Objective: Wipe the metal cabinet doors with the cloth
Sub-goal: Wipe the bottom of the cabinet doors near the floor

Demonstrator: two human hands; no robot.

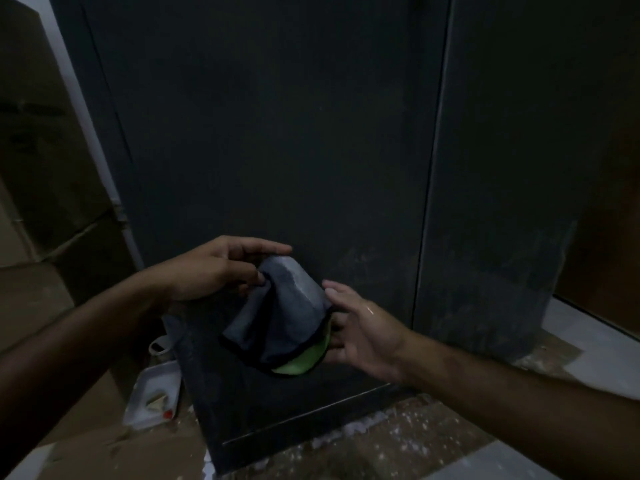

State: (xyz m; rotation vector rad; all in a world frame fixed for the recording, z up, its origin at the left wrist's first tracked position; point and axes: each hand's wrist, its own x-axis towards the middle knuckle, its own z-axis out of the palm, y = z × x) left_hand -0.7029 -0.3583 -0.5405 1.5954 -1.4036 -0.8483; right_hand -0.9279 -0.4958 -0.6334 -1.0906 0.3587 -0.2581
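Grey microfibre, green underside peeking out: the cloth (282, 320) hangs low centre of the frame, in front of the dark metal cabinet door (277, 133). Left hand (214, 268) pinches its top edge; right hand (360, 327) comes in from the lower right, fingers loosely open, touching the cloth's side. Best move, I'd say: fold it into a flat pad, grip it firmly, then press onto the panel and wipe in overlapping strokes. A white tray (154, 396) sits lower left.
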